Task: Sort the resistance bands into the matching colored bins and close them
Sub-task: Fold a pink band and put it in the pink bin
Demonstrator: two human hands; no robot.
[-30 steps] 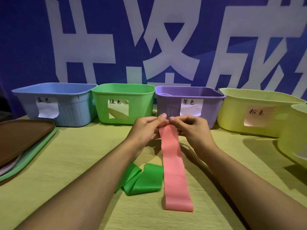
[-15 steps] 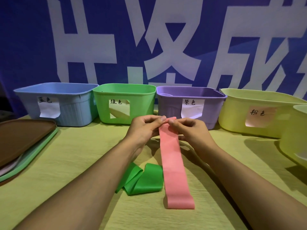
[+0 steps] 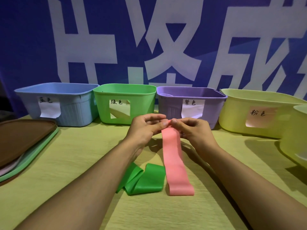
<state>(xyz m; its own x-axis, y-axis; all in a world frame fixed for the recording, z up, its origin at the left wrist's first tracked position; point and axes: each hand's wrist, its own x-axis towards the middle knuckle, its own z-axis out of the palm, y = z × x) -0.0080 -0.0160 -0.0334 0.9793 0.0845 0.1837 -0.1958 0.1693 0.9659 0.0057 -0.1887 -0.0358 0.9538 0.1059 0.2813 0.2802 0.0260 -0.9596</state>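
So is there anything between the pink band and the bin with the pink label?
Nothing visible. Both hands pinch the pink band at its top end; the bin with the pink label stands open to the right, with bare table between.

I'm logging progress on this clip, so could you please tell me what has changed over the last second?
Very little. Both hands, left hand and right hand, still pinch the top end of the flat pink rubber resistance band, whose lower end has slid slightly towards the bins. The folded green rubber resistance band, the open bins and the stacked lids stayed put.
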